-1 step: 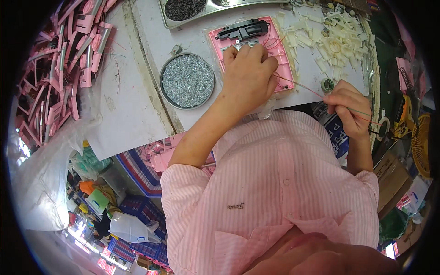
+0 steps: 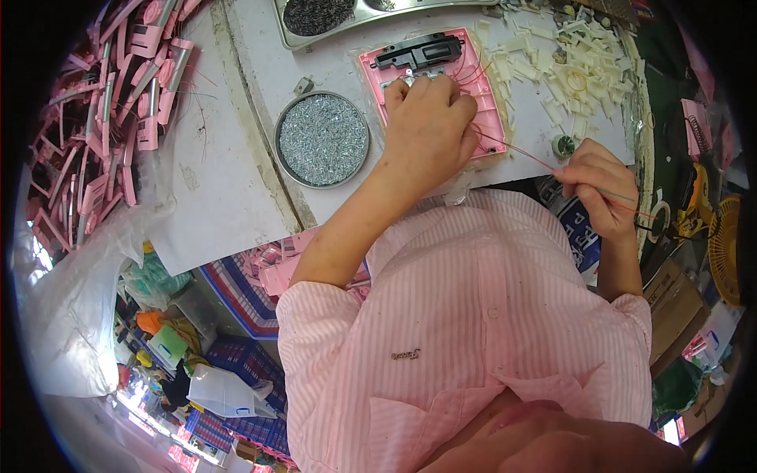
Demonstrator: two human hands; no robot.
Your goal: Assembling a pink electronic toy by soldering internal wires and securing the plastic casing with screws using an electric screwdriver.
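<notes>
A pink plastic casing (image 2: 490,106) lies open side up on the table, with a black plastic part (image 2: 419,54) at its far end and thin red wires inside. My left hand (image 2: 430,130) rests over the casing's middle, its fingers curled down into it. What those fingertips hold is hidden. Thin red and green wires (image 2: 516,148) run from beside that hand to my right hand (image 2: 599,189), which pinches them right of the casing. Loose ends of the wires stick out past the right hand. A small green-and-white roll (image 2: 563,145) stands close to the right fingers.
A round dish (image 2: 278,150) full of small silvery pieces stands left of the casing. Beyond is a metal tray (image 2: 296,41) with dark screws. Cream plastic parts (image 2: 579,79) lie scattered at the far right. Pink assemblies (image 2: 102,118) are heaped at the left. Crates (image 2: 236,296) stand below the table.
</notes>
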